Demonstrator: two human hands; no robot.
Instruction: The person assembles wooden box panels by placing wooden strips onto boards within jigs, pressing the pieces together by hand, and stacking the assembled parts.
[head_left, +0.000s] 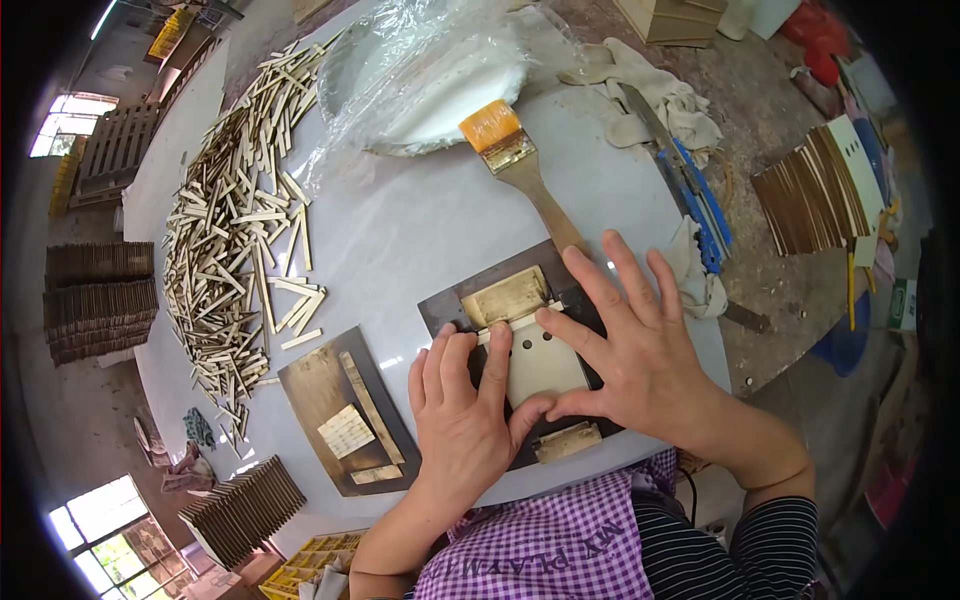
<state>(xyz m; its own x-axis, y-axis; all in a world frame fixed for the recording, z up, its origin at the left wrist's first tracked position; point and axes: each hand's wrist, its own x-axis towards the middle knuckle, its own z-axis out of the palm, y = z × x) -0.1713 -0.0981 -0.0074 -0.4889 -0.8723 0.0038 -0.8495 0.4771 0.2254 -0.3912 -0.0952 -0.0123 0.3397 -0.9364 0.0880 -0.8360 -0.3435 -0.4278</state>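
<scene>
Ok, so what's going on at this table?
Someone in a purple checked apron has the left hand and right hand on a pale flat panel with round dark holes, over a dark flat board. A wide wooden-handled brush rests just beyond; a heap of thin wooden strips lies to the left.

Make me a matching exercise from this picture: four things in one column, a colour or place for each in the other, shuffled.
Column one
1. brush
2. wooden sticks
3. pale panel with dark holes
4. apron

Column two
A. purple and white check
B. between the left hand and the right hand
C. orange bristles
D. heaped toward the left of the picture

Right pairs: 1-C, 2-D, 3-B, 4-A
</scene>
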